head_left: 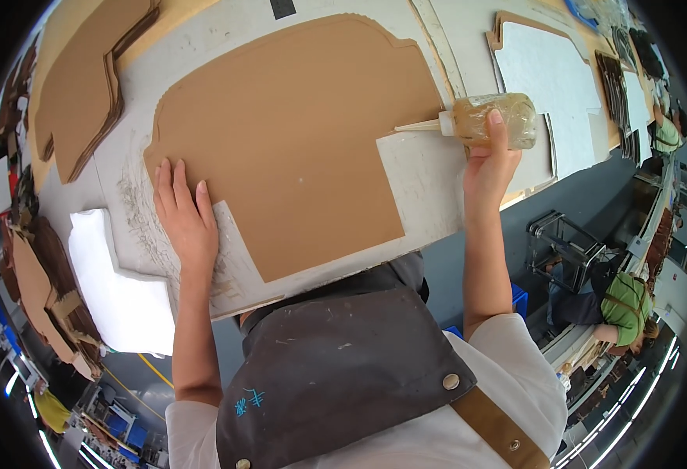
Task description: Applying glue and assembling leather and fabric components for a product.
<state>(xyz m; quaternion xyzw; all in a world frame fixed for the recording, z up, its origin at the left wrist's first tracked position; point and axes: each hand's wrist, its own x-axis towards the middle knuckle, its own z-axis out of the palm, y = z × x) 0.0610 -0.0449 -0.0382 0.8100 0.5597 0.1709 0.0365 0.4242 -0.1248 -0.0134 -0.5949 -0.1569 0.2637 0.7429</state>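
A large tan cut panel [296,141], perhaps leather, lies flat on the pale work board [429,187] in front of me. My left hand [185,211] rests on its lower left edge, fingers stretched out and holding nothing. In my right hand [488,160] is a clear squeeze bottle [508,121] of yellowish liquid, probably glue, tipped on its side. Its thin nozzle points left, and the tip is at the panel's right edge, just above the cut-out corner. Whether the tip touches the panel I cannot tell.
Stacked brown panels [85,78] lie at the far left. White folded material [121,285] sits beside my left forearm. White-topped pieces [551,86] are stacked at the right, beyond the bottle. A metal-framed stool [566,242] and a person in green [625,309] are farther right.
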